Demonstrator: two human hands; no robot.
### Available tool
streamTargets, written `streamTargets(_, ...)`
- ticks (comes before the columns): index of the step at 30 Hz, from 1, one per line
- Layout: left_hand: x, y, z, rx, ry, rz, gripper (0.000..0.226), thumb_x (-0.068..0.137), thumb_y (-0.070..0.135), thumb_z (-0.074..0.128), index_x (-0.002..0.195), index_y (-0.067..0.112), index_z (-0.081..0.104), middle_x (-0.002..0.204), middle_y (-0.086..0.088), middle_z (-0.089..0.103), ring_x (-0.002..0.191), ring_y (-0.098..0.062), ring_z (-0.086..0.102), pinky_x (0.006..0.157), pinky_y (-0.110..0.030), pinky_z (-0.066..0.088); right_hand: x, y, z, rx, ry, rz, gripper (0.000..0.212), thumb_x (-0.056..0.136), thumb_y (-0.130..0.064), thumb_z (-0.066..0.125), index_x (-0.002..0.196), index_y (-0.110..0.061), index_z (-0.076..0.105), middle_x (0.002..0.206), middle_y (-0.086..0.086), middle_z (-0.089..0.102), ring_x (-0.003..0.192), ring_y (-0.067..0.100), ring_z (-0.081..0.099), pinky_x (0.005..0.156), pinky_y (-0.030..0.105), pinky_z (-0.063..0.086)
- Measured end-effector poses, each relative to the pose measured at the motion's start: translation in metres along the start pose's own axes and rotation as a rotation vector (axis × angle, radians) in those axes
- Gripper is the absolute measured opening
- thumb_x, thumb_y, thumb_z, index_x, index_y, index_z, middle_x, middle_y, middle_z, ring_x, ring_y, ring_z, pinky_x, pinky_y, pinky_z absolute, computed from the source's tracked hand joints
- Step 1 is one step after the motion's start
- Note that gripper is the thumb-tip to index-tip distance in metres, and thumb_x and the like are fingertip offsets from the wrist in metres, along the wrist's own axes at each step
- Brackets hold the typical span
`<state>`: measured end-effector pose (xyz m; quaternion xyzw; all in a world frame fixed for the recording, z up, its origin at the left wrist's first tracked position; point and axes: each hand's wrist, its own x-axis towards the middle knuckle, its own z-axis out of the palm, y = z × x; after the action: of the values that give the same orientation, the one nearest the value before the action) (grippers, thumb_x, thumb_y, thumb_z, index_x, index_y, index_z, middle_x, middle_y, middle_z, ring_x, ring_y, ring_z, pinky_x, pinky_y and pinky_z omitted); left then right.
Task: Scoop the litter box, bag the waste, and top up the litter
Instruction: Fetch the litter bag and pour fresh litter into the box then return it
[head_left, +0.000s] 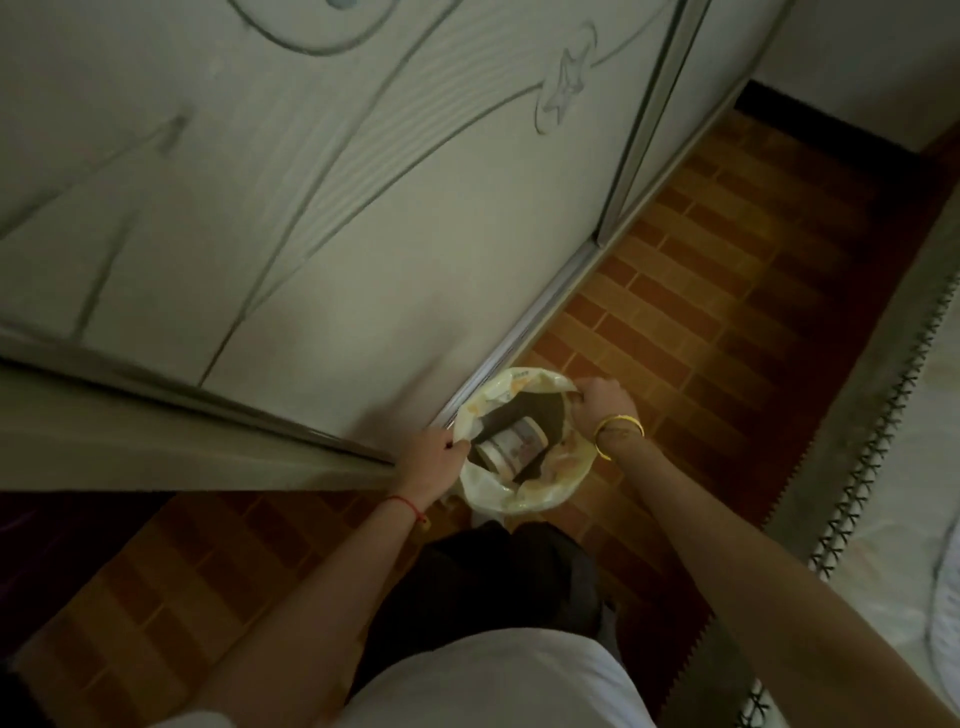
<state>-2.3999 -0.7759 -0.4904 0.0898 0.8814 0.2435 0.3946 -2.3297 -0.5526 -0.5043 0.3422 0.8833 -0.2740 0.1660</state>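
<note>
Tight grip of left hand (430, 458) and right hand (602, 404) on opposite rims of the plastic bag (491, 492).

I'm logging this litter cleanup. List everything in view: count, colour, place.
bag: one, pale yellow-white, open on the floor by the wardrobe
tub: one, pale with a printed label, on its side inside the bag
wardrobe: one, off-white with curved line pattern, left and top
floor: one, orange-brown brick pattern, centre
bedding: one, white with grey stitched edge, right
bangles: apparently two, gold, right wrist
string: one, red, left wrist
trousers: dark, bottom centre
shirt: white, bottom
left hand: grip on bag's left rim
right hand: grip on bag's right rim
</note>
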Motion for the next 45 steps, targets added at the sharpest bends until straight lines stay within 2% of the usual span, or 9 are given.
streamTargets(4,0.055,-0.005,0.017,-0.03,-0.037,-0.05,0.031,0.097,0.029,0.05,0.083,0.008,0.069,0.069,-0.008,0.062,0.057,-0.016,0.057,0.049,-0.023,0.04,0.057,0.005,0.022,-0.052,-0.052,0.003,0.029,0.086,-0.016,0.049,0.11,-0.013,0.065,0.106,0.017,0.067,0.097,0.037,0.063,0.076,0.037,0.05)
streamTargets(11,0.16,-0.043,0.069,-0.005,-0.008,-0.129,0.032,0.095,0.032,0.053,0.072,0.014,0.064,0.064,-0.002,0.059,0.054,-0.013,0.055,0.048,-0.022,0.038,0.158,0.034,0.081,-0.156,-0.176,-0.013,0.042,0.091,-0.021,0.05,0.133,-0.016,0.051,0.121,0.017,0.06,0.108,0.036,0.058,0.085,0.04,0.05)
streamTargets(15,0.221,-0.069,0.098,0.022,-0.003,-0.173,0.035,0.092,0.04,0.054,0.067,0.017,0.063,0.066,-0.005,0.064,0.061,-0.02,0.064,0.056,-0.029,0.048,0.211,0.057,0.128,-0.151,-0.198,-0.01,0.044,0.09,-0.022,0.051,0.134,-0.019,0.05,0.122,0.016,0.06,0.11,0.036,0.057,0.086,0.041,0.05)
streamTargets(19,0.278,-0.095,0.125,0.037,-0.035,-0.184,0.039,0.092,0.035,0.053,0.058,0.018,0.055,0.056,-0.003,0.053,0.052,-0.018,0.051,0.052,-0.024,0.037,0.265,0.08,0.179,-0.189,-0.23,-0.014,0.042,0.092,-0.019,0.048,0.134,-0.018,0.05,0.126,0.016,0.058,0.114,0.035,0.055,0.089,0.038,0.047)
streamTargets(24,0.341,-0.132,0.159,0.099,-0.054,-0.183,0.034,0.096,0.031,0.051,0.065,0.019,0.057,0.061,0.0,0.051,0.06,-0.019,0.051,0.052,-0.025,0.032,0.32,0.103,0.25,-0.075,-0.259,-0.025,0.054,0.091,-0.015,0.05,0.144,-0.019,0.038,0.133,0.019,0.054,0.12,0.036,0.05,0.097,0.038,0.042)
streamTargets(31,0.401,-0.173,0.196,0.145,-0.067,-0.216,0.036,0.098,0.025,0.048,0.063,0.017,0.05,0.063,-0.002,0.051,0.066,-0.021,0.052,0.051,-0.025,0.031,0.377,0.12,0.32,-0.097,-0.304,-0.046,0.054,0.091,-0.009,0.048,0.144,-0.015,0.038,0.134,0.018,0.052,0.122,0.035,0.049,0.097,0.036,0.041)
streamTargets(37,0.431,-0.2,0.215,0.196,-0.113,-0.221,0.033,0.099,0.028,0.044,0.093,0.003,0.066,0.091,-0.018,0.066,0.085,-0.033,0.062,0.069,-0.032,0.045,0.391,0.133,0.354,-0.136,-0.295,-0.021,0.048,0.091,-0.015,0.049,0.138,-0.013,0.046,0.127,0.018,0.058,0.112,0.036,0.057,0.089,0.039,0.049)
streamTargets(40,0.438,-0.21,0.224,0.193,-0.117,-0.206,0.034,0.099,0.028,0.044,0.093,0.003,0.066,0.093,-0.019,0.067,0.085,-0.034,0.063,0.071,-0.035,0.048,0.387,0.14,0.368,-0.168,-0.333,-0.013,0.047,0.092,-0.015,0.048,0.139,-0.011,0.044,0.127,0.019,0.057,0.112,0.036,0.056,0.087,0.037,0.048)
streamTargets(45,0.443,-0.217,0.234,0.216,-0.117,-0.18,0.029,0.099,0.019,0.045,0.095,0.0,0.066,0.096,-0.021,0.067,0.086,-0.032,0.062,0.068,-0.032,0.043,0.387,0.149,0.384,-0.134,-0.326,0.05,0.031,0.095,-0.017,0.046,0.122,-0.007,0.059,0.118,0.018,0.062,0.105,0.034,0.06,0.077,0.031,0.045)
